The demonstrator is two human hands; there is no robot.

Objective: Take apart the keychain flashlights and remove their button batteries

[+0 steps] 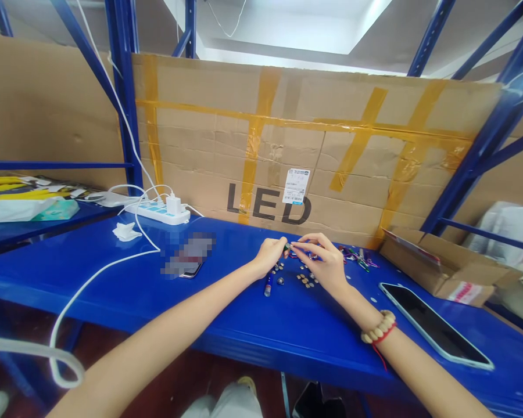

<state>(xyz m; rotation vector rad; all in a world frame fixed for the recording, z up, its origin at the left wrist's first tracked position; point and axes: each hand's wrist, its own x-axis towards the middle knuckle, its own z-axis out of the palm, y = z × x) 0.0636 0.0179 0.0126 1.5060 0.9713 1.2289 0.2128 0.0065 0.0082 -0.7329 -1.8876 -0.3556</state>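
Observation:
Both hands meet over the middle of a blue metal shelf (113,273). My left hand (270,253) is curled, its fingertips pinching a small green-tipped part (287,247). My right hand (325,261) pinches the same small part from the other side; its wrist wears a bead bracelet with a red cord. Below the hands lie several small round silver button cells (307,281) and a small blue cylinder (268,284). Thin coloured cylinders (357,256) lie just right of my right hand.
A phone (436,331) lies face up at the right, another phone (189,268) left of the hands. A white power strip (159,212) with cables sits at the back left. An open cardboard box (436,267) stands at the right; a taped cardboard wall (353,151) backs the shelf.

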